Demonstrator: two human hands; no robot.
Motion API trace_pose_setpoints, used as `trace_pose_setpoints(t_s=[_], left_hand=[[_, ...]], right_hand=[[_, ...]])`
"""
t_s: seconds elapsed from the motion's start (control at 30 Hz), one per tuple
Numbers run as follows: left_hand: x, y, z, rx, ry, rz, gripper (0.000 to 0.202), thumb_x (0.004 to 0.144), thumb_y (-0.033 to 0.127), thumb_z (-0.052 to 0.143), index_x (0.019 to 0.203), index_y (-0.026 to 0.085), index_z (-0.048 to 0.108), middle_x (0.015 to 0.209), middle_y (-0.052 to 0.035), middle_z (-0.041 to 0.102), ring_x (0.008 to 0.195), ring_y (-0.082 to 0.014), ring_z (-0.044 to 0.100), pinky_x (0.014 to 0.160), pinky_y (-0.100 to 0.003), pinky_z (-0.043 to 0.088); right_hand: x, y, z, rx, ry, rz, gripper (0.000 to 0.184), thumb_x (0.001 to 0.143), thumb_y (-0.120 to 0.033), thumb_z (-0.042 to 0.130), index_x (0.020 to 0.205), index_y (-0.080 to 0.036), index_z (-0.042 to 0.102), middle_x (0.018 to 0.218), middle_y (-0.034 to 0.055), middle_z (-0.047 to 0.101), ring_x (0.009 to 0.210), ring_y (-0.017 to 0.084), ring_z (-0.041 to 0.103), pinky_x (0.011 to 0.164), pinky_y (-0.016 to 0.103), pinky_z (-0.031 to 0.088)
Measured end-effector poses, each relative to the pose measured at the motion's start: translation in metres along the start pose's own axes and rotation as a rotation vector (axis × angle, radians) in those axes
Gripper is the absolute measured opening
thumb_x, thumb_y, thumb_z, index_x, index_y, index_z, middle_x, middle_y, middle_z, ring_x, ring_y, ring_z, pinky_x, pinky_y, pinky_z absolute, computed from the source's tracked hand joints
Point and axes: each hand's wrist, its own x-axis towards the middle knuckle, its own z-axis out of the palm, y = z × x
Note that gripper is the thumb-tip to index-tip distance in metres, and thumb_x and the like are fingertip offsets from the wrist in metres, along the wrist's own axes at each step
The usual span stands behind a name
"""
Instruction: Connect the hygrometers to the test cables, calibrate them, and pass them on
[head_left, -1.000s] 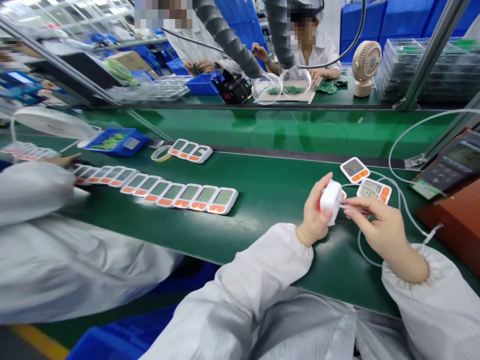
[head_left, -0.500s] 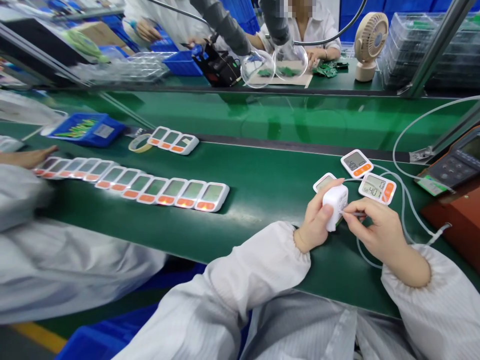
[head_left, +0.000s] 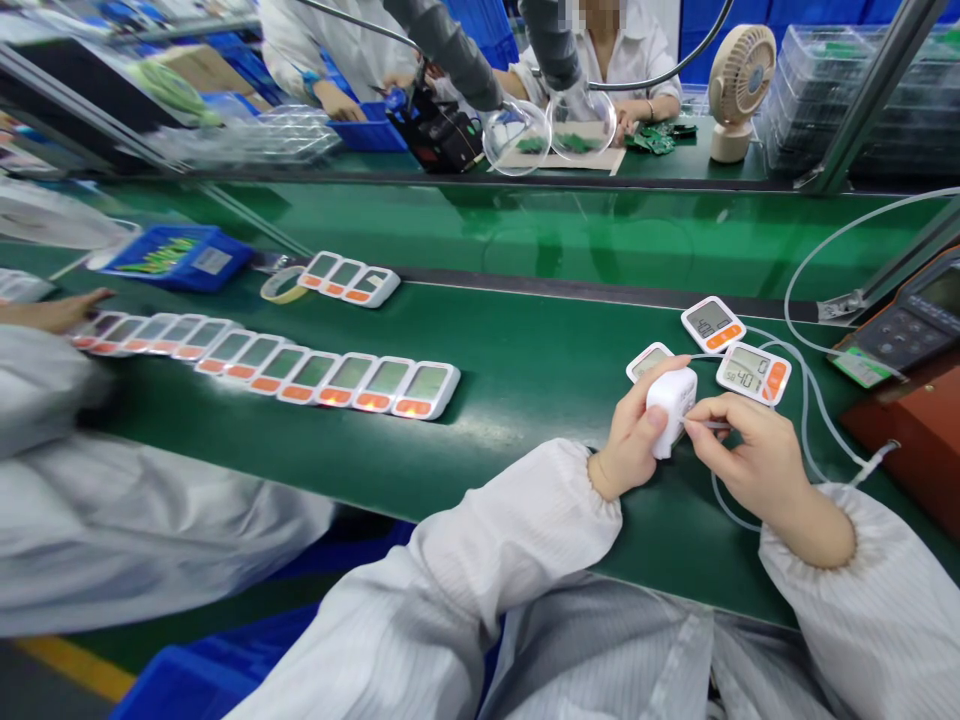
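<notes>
My left hand (head_left: pixel 631 440) is closed around a white blood pressure monitor (head_left: pixel 672 405), held tilted on edge with its screen turned away from me. Between thumb and forefinger, my right hand (head_left: pixel 750 455) pinches the end of a thin pale tube (head_left: pixel 716 426) against the monitor's facing side. Whether the tube sits in a port there is hidden by the fingers. Just beyond, two monitors with lit digits lie face up, an upper monitor (head_left: pixel 712 324) and a right-hand monitor (head_left: pixel 754 374). Another monitor (head_left: pixel 648 361) is partly covered by my left hand.
A row of monitors (head_left: pixel 349 382) stretches leftward to a co-worker's hand (head_left: pixel 56 312). Behind it are three more monitors (head_left: pixel 349 279), a tape roll (head_left: pixel 282 285) and a blue bin (head_left: pixel 176 258). Tubes run beside an orange-brown instrument (head_left: pixel 911 430) at right. People work across the bench.
My hands keep nearly the same hold on the monitor and tube. Across the bench, a person's hand has moved right, to the small blue bin. The view has shifted slightly.
</notes>
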Motion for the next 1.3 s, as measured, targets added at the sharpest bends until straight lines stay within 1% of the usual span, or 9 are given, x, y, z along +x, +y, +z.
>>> trace_pose_setpoints(t_s=[0.13,0.3,0.43,0.7,0.87,0.97,1.1,1.2,1.3], left_hand=[[0.0005,0.0005,0.0002,0.021,-0.007,-0.015,0.071,0.091,0.071,0.048,0.135,0.017,0.059,0.127,-0.0150,0.065,0.112,-0.0299,0.062,0.101,-0.046,0.049],[0.0013,0.0003,0.0009,-0.010,-0.018,0.007,0.066,0.093,0.067,0.050,0.134,0.017,0.059,0.124,-0.0137,0.065,0.111,-0.0289,0.062,0.099,-0.045,0.049],[0.0021,0.0000,0.0008,0.018,-0.027,0.005,0.066,0.094,0.068,0.047,0.135,0.017,0.058,0.123,-0.0134,0.065,0.107,-0.0275,0.062,0.097,-0.043,0.050],[0.0026,-0.0010,0.0001,0.040,-0.034,0.027,0.065,0.094,0.066,0.048,0.136,0.017,0.058,0.126,-0.0144,0.063,0.108,-0.0270,0.061,0.098,-0.042,0.049],[0.0011,-0.0034,0.0003,0.127,-0.009,0.061,0.067,0.095,0.067,0.045,0.138,0.017,0.056,0.126,-0.0149,0.063,0.111,-0.0285,0.061,0.099,-0.045,0.048],[0.0002,-0.0036,0.0010,0.172,0.004,0.085,0.065,0.097,0.065,0.044,0.139,0.018,0.056,0.124,-0.0145,0.063,0.110,-0.0284,0.062,0.098,-0.045,0.049],[-0.0001,-0.0022,0.0012,0.203,0.001,0.103,0.062,0.098,0.062,0.042,0.140,0.018,0.055,0.125,-0.0150,0.063,0.111,-0.0290,0.062,0.098,-0.046,0.049],[0.0000,-0.0007,0.0008,0.232,-0.008,0.117,0.060,0.099,0.059,0.042,0.140,0.018,0.055,0.124,-0.0151,0.063,0.111,-0.0292,0.062,0.098,-0.046,0.048],[0.0002,0.0013,0.0006,0.258,-0.017,0.146,0.057,0.101,0.056,0.042,0.140,0.018,0.054,0.123,-0.0150,0.064,0.109,-0.0290,0.061,0.098,-0.046,0.048]], right_hand=[[-0.0002,-0.0005,0.0008,-0.024,-0.007,0.026,0.016,0.093,-0.018,0.056,0.081,-0.024,0.066,0.074,-0.0003,0.069,0.062,0.015,0.061,0.062,0.028,0.051],[-0.0006,0.0000,0.0003,-0.020,-0.009,0.034,0.016,0.093,-0.019,0.057,0.081,-0.024,0.066,0.074,-0.0007,0.069,0.062,0.014,0.061,0.063,0.028,0.052],[-0.0009,0.0007,0.0005,-0.028,-0.016,0.060,0.017,0.095,-0.024,0.056,0.082,-0.025,0.067,0.074,-0.0001,0.070,0.062,0.015,0.062,0.063,0.029,0.052],[0.0003,0.0019,-0.0004,-0.049,-0.018,0.015,0.015,0.095,-0.020,0.057,0.083,-0.024,0.066,0.074,-0.0008,0.069,0.063,0.014,0.062,0.062,0.027,0.050],[-0.0002,0.0027,0.0000,-0.060,-0.016,0.029,0.016,0.095,-0.022,0.057,0.083,-0.024,0.066,0.073,-0.0009,0.068,0.063,0.015,0.062,0.064,0.028,0.051],[-0.0006,0.0030,0.0001,-0.044,-0.029,0.046,0.015,0.096,-0.023,0.056,0.084,-0.024,0.066,0.074,-0.0005,0.069,0.064,0.015,0.062,0.064,0.028,0.051],[-0.0006,0.0027,0.0001,-0.040,-0.050,0.061,0.016,0.097,-0.025,0.056,0.084,-0.024,0.066,0.074,0.0001,0.069,0.063,0.015,0.061,0.063,0.029,0.050],[-0.0008,0.0023,0.0007,-0.042,-0.032,0.061,0.016,0.095,-0.023,0.057,0.082,-0.024,0.066,0.073,-0.0003,0.069,0.062,0.015,0.061,0.064,0.029,0.050],[-0.0012,0.0020,0.0015,0.016,-0.022,0.109,0.013,0.093,-0.021,0.059,0.082,-0.024,0.066,0.074,-0.0006,0.069,0.064,0.015,0.062,0.064,0.027,0.051]])
